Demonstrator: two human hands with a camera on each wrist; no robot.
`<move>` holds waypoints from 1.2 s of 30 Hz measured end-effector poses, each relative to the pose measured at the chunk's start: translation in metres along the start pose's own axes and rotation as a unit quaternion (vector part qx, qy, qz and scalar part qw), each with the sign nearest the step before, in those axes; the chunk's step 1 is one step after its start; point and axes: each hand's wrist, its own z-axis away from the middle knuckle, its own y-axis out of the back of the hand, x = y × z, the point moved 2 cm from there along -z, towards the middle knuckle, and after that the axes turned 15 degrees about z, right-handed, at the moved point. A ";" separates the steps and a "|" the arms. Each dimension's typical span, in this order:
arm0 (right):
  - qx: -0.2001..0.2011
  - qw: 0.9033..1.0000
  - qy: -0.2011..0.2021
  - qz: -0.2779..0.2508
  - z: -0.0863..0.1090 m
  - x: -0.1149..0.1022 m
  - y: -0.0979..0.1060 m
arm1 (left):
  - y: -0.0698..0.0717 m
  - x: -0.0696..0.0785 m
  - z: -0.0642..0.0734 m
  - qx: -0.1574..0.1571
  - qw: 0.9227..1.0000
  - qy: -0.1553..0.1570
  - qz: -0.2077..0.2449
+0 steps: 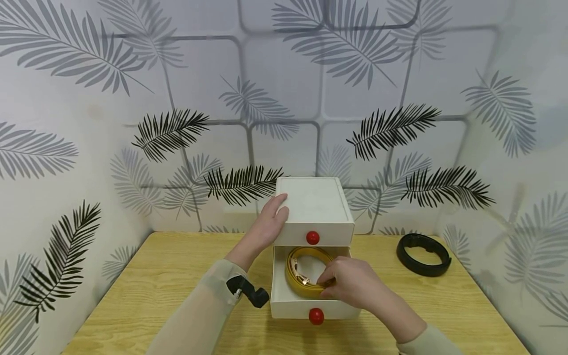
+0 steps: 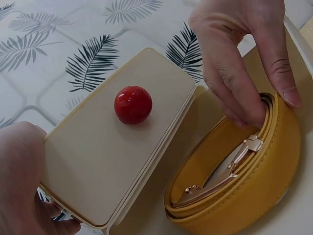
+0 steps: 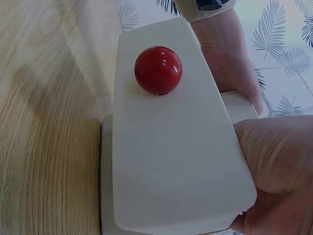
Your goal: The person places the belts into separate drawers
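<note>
A small white two-drawer box (image 1: 310, 199) stands on the table, each drawer front bearing a red knob. Its lower drawer (image 1: 284, 309) is pulled out; the upper one is closed. In that lower drawer lies a coiled yellow belt (image 2: 234, 210) with a gold-coloured buckle (image 2: 234, 164). My right hand (image 1: 355, 281) reaches over the drawer's right side and pinches the coil's rim between thumb and fingers, as the left wrist view shows. My left hand (image 1: 268, 222) rests against the box's upper left edge, partly over the top. The right wrist view hides the belt behind the drawer front (image 3: 176, 161).
A coiled black belt (image 1: 423, 255) lies on the wooden table (image 1: 177, 276) to the right of the box. Behind the table rises a wall (image 1: 284, 88) with a leaf pattern. A small black device (image 1: 248, 291) is strapped to the left wrist.
</note>
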 end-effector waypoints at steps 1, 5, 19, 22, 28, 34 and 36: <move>0.000 1.000 0.001 0.001 0.000 0.000 0.000 | 0.000 0.000 0.000 0.000 1.000 0.000 0.000; -0.003 1.000 0.000 0.001 -0.001 0.000 -0.001 | 0.000 0.000 0.000 0.001 1.000 -0.003 0.002; -0.018 0.999 0.007 -0.028 -0.001 0.003 -0.001 | 0.000 -0.002 0.000 -0.003 1.000 -0.003 0.002; -0.012 0.999 0.001 -0.042 0.000 0.003 0.001 | 0.000 -0.002 -0.001 -0.004 1.000 -0.002 0.001; 0.014 0.998 -0.006 -0.056 0.009 0.003 0.009 | 0.000 -0.001 -0.001 -0.001 1.000 -0.001 0.007; 0.041 0.996 -0.040 -0.065 0.022 -0.001 0.016 | 0.000 0.000 0.000 -0.001 1.000 0.001 0.008; 0.054 0.995 -0.049 -0.064 0.025 -0.003 0.018 | 0.000 0.000 -0.001 0.000 1.000 0.000 0.006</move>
